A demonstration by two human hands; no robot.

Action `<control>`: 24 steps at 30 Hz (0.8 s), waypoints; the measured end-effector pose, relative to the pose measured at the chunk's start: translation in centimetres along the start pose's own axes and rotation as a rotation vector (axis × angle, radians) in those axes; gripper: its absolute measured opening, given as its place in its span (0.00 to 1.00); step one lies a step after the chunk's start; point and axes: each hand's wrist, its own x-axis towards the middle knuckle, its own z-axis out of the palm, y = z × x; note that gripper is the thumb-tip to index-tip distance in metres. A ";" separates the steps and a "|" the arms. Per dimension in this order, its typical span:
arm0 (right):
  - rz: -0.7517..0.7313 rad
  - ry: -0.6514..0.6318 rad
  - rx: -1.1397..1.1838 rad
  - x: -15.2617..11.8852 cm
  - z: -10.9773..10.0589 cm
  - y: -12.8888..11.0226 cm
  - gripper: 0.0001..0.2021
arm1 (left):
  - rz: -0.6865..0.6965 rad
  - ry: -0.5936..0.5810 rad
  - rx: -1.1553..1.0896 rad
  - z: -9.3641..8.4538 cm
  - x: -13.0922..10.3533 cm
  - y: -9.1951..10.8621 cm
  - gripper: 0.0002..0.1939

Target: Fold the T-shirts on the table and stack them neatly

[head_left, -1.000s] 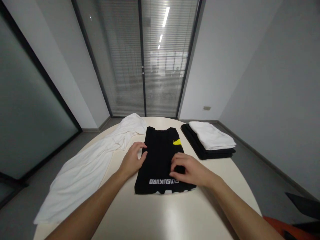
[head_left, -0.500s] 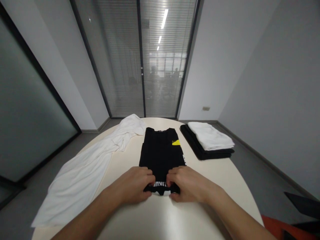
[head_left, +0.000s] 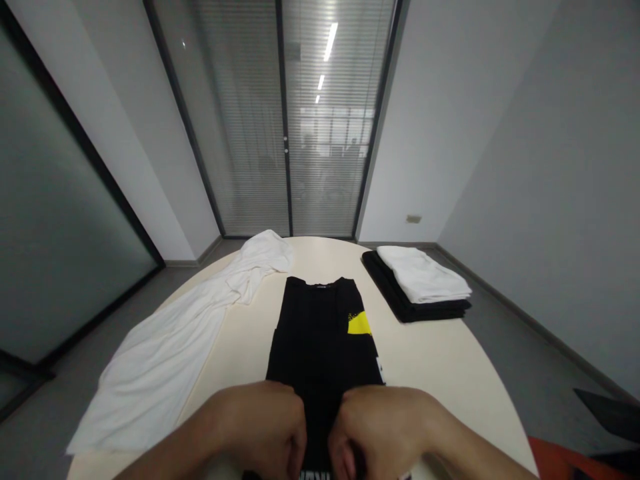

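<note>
A black T-shirt (head_left: 315,340) with a yellow patch lies in a long narrow shape on the table in front of me, its neckline at the far end. On its near left part is my left hand (head_left: 267,423), fingers curled down and closed on the cloth. My right hand (head_left: 377,427) grips the near right part the same way. White lettering shows between the hands at the bottom of the picture. The hem and most fingertips are hidden under the hands or cut off by the frame edge.
On the left of the round cream table (head_left: 320,250) a white garment (head_left: 165,360) lies stretched out and loosely creased. At the back right, a folded white garment (head_left: 425,273) rests on folded black cloth (head_left: 400,300). A red chair (head_left: 560,460) stands at the lower right.
Both hands have come nearer to me and drawn the black shirt with them. Its neckline sits closer now, and the yellow patch shows more fully. The other garments have stayed put.
</note>
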 end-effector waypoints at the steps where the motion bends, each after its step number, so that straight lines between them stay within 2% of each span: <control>1: -0.002 -0.038 -0.007 0.2 0.2 -0.1 0.10 | 0.015 -0.038 0.001 0.2 0.3 0.0 0.08; 4: 0.007 -0.090 0.035 0.2 0.3 -0.2 0.09 | 0.007 -0.119 -0.079 0.2 0.8 -0.4 0.06; 6: -0.010 -0.084 0.145 -0.3 -0.2 0.2 0.10 | 0.003 -0.093 -0.211 -0.4 1.1 -1.0 0.05; 7: -0.013 -0.049 0.192 -0.7 -0.6 0.5 0.11 | 0.012 -0.016 -0.264 -0.7 1.2 -1.4 0.08; 9: 0.028 0.109 0.218 -1.5 -1.5 1.3 0.13 | 0.034 0.283 -0.259 -1.5 1.6 -2.4 0.12; 11: 0.112 0.338 0.168 -2.4 -2.6 2.4 0.14 | 0.019 0.644 -0.104 -2.1 2.0 -3.7 0.12; 12: 0.153 0.455 0.133 -2.8 -3.1 3.1 0.13 | -0.009 0.778 -0.009 -2.2 2.2 -4.4 0.13; 13: 0.191 0.561 0.096 -3.2 -3.6 3.8 0.12 | -0.047 0.861 0.070 -2.3 2.5 -5.0 0.15; 14: 0.224 0.648 0.060 -3.5 -4.1 4.6 0.11 | -0.087 0.896 0.126 -2.2 2.6 -5.7 0.17; 16: 0.276 0.758 0.022 -4.1 -4.7 6.0 0.10 | -0.157 0.876 0.166 -2.1 2.8 -6.7 0.19; 20: 0.339 0.741 0.027 -4.5 -5.0 7.8 0.13 | -0.215 0.796 0.112 -1.9 2.9 -8.0 0.16; 24: 0.357 0.733 0.008 -4.2 -4.7 8.2 0.12 | -0.160 0.778 0.069 -2.1 2.8 -8.7 0.11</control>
